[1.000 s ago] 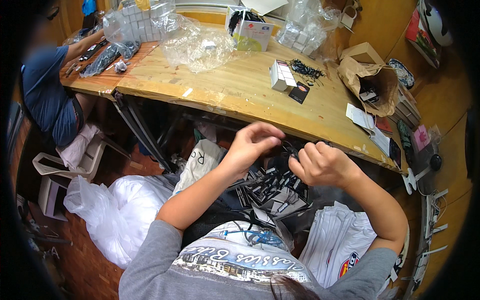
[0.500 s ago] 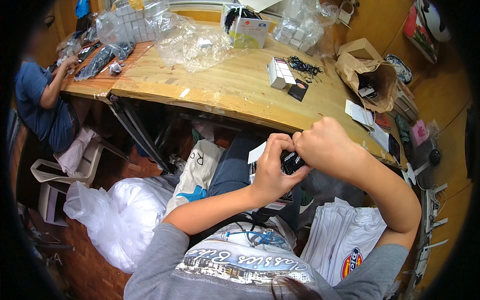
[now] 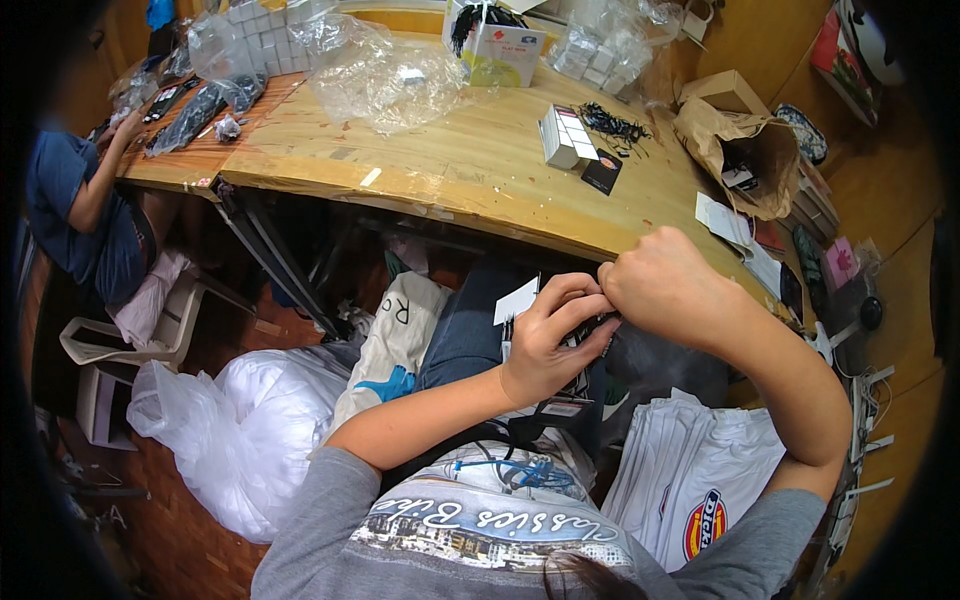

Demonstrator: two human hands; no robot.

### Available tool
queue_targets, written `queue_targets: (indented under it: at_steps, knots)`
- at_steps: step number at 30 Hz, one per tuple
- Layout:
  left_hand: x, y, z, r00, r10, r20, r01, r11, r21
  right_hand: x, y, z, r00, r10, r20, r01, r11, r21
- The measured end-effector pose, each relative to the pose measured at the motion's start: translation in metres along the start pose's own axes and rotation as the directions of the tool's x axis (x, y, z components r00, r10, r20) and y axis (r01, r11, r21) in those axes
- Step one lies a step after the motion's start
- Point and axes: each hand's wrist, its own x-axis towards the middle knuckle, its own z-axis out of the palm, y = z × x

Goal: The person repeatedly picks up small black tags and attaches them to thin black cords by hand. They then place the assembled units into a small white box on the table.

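Head view: left hand (image 3: 545,345), fingers curled, grips a small white card (image 3: 517,300) with dark pieces; right hand (image 3: 665,285) is fisted, pinching at the same bundle just beside the left fingertips. Beyond the fingers lies a wooden table (image 3: 470,170) bearing clear plastic bags (image 3: 385,75), a white box (image 3: 560,135) and a brown paper bag (image 3: 745,150). Below, a brick floor (image 3: 190,540); another person (image 3: 85,215) sits far left.

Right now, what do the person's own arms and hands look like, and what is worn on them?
Both forearms are bare from the elbow down, with grey sleeves covering the upper arms only. The left hand and right hand wear no gloves; no ring, watch or bracelet shows. The grey shirt carries a printed chest picture.
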Motion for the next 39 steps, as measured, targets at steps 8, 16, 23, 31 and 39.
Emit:
queue_targets:
  at_steps: [8, 16, 23, 31, 39]
  knots:
    - [0.002, 0.014, 0.003, 0.936, -0.346, -0.059, 0.327, 0.92, -0.216, -0.003, 0.001, -0.006, 0.996, 0.07, 0.061, -0.075, 0.994, 0.076]
    - [0.009, 0.018, -0.006, 0.957, -0.287, 0.043, 0.287, 0.958, 0.019, -0.002, -0.007, -0.009, 0.986, 0.069, 0.151, -0.075, 0.997, 0.032]
    - [0.004, 0.016, -0.015, 0.937, -0.333, 0.105, 0.334, 0.943, 0.014, -0.003, -0.014, -0.007, 0.998, 0.051, 0.042, -0.053, 0.997, 0.057]
    - [0.001, 0.02, -0.03, 0.969, -0.193, 0.151, 0.154, 0.96, 0.236, -0.004, -0.016, 0.007, 0.996, 0.057, -0.073, -0.055, 0.998, 0.019]
    - [0.012, 0.014, -0.019, 0.778, -0.522, 0.351, 0.586, 0.803, -0.106, -0.008, -0.027, -0.002, 0.976, 0.04, -0.214, -0.079, 0.98, -0.181]
